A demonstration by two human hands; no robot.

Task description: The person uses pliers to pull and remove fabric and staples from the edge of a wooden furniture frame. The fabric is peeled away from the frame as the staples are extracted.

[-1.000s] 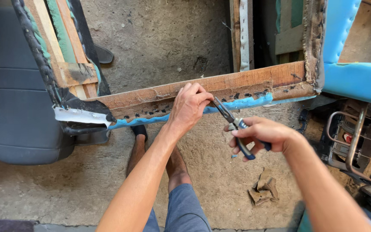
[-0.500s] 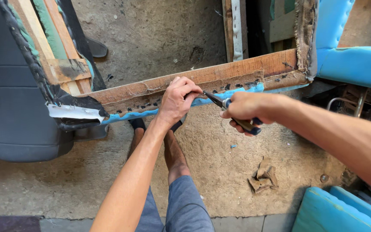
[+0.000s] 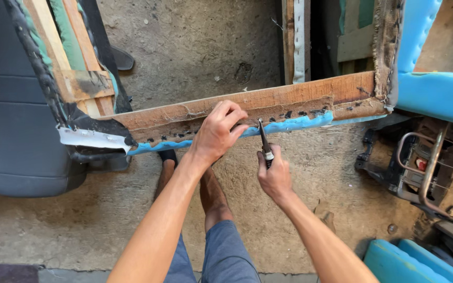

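Rough concrete floor (image 3: 195, 47), dark seat (image 3: 11, 105) left, perhaps a metal frame (image 3: 425, 167) right.

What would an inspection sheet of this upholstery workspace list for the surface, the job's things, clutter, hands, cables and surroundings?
Surface: rough concrete floor, dusty and stained.
Job's things: wooden frame rail with burlap strip, a row of dark staples and a blue vinyl edge; metal hand tool, tip at the rail.
Clutter: small wood scrap on the floor.
Hands: left hand pressed on the rail, fingers spread; right hand gripping the tool's handle.
Cables: nothing seen.
Surroundings: dark grey cushion at left, blue padded panel at right, metal wire frame, blue cushion at lower right.
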